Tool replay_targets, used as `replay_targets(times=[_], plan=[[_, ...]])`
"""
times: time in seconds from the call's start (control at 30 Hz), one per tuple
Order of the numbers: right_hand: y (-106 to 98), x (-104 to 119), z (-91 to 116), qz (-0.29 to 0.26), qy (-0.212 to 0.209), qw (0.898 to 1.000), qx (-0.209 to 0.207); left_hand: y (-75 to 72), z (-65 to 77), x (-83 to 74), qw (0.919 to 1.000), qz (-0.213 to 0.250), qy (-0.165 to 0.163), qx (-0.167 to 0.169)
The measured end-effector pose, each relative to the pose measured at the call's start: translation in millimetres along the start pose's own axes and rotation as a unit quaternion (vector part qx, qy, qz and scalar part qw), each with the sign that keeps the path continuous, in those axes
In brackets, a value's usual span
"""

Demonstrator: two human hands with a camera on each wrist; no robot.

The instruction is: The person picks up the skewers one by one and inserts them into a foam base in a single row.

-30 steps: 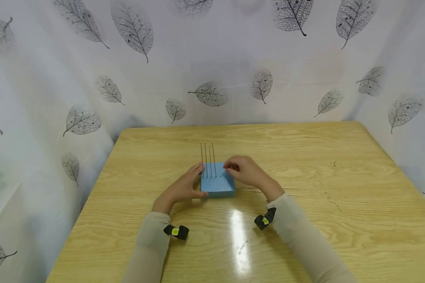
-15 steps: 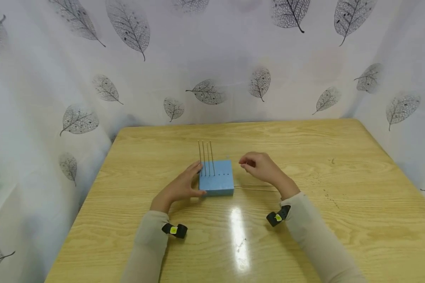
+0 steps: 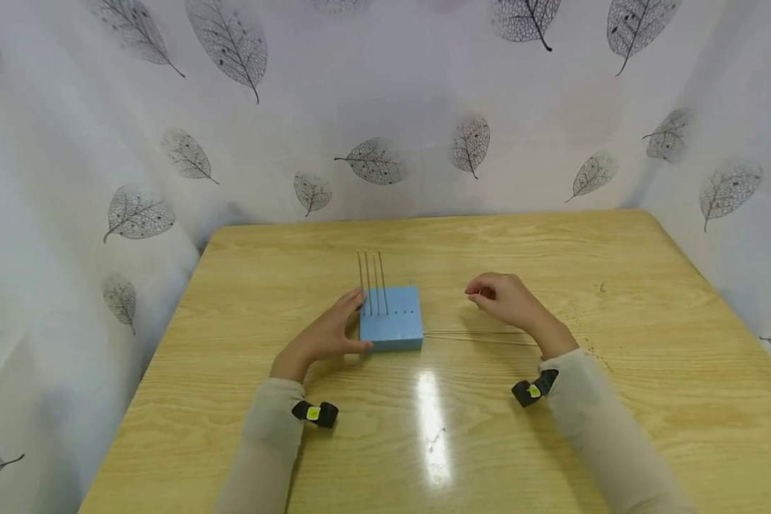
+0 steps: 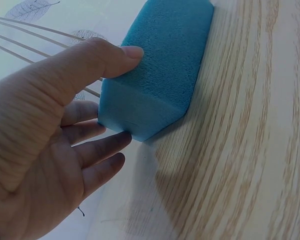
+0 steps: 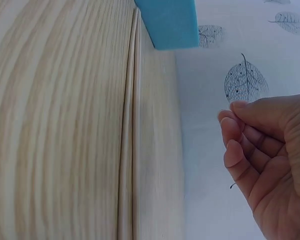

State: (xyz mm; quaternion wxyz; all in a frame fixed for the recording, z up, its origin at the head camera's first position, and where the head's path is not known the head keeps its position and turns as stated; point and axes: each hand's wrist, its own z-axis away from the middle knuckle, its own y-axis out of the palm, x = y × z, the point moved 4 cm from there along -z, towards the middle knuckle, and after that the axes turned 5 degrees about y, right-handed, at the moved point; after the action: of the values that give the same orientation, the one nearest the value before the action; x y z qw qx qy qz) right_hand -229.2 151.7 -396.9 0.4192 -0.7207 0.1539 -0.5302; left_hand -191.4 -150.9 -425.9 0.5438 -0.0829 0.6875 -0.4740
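A blue foam block (image 3: 392, 327) lies on the table, with several thin wooden sticks (image 3: 378, 285) standing upright in a row in its left half. Small dark holes continue that row to the right. My left hand (image 3: 324, 335) grips the block at its left end: in the left wrist view the thumb (image 4: 132, 52) lies on one long face and fingertips touch the end face. My right hand (image 3: 504, 300) hovers right of the block, apart from it. Its fingers (image 5: 234, 152) are curled and the thumb tip meets the index finger, with nothing visible between them.
A few loose thin sticks (image 5: 127, 150) lie on the wooden table (image 3: 649, 300) to the right of the block, partly under the right forearm in the head view. Behind the table hangs a pale curtain (image 3: 411, 86) printed with leaves. A light glare shows on the tabletop in front.
My right hand has moved away from the block to the right, uncovering the holes in its right half. My left hand stays at the block, and the standing sticks are unchanged.
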Motion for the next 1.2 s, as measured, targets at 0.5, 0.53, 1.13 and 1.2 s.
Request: replay_targets(times=[0.5,0.53,1.13,1.2], plan=[[-10,-27,17,0.02,0.044,0.998,0.03,0.2,-1.8,3.1,1.0,0.003,-0.004,0.005],[-10,-28,17,0.023,0.047,0.998,0.032,0.2,-1.8,3.2,1.0,0.003,-0.004,0.005],[-4,-43,29,0.022,0.067,0.991,0.11,-0.6,-0.3,0.4,1.0,0.008,0.0,0.002],[-3,-44,29,0.022,0.064,0.991,0.117,-0.4,-0.2,0.0,1.0,0.008,0.0,0.003]])
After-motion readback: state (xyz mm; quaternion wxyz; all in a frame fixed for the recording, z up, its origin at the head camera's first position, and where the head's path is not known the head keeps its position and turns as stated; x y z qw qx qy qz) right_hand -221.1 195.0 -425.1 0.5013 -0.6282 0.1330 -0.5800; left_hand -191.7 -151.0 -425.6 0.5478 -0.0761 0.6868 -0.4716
